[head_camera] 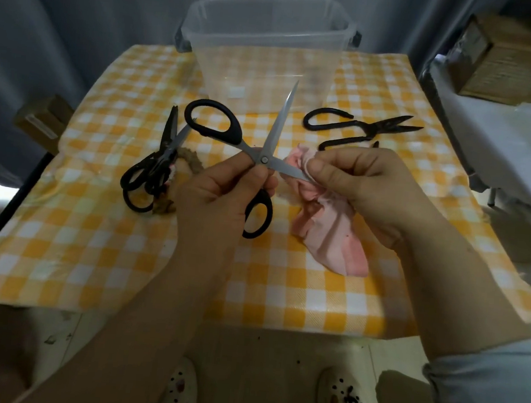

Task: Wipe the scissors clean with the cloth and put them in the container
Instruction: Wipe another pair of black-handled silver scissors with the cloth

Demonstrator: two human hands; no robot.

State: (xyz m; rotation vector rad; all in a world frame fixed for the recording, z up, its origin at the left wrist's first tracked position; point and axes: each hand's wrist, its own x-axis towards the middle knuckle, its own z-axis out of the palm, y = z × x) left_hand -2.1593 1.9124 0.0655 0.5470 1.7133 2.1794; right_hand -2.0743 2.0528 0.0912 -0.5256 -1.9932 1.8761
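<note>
Wiping step in hand, head view. Left hand (219, 197) grips the black-handled scissors (264, 159) at the pivot, blades spread wide. One blade points up toward the container, the other runs right into the cloth. Right hand (362, 184) pinches the pink cloth (331, 239) round that lower blade near its tip; the rest of the cloth hangs down toward the surface (281, 299). Clear plastic container (254, 55) sits at the far edge, top open. I see no scissors inside, so my read is nothing deposited yet.

Next move likely calls for drawing the cloth along this blade, doing the other, closing the pair, then reaching across to the container. Edges are bare, so fingers stay behind the cloth.

Two more pairs lie out: black kitchen scissors (155, 166) on a brown rag (194, 159) at left, black iron shears (360, 129) at right.

Surface carries a yellow-and-white check cover. Grey curtain (80, 24) behind, cardboard box (507, 61) far right, pale slippers (180, 390) on the floor.
</note>
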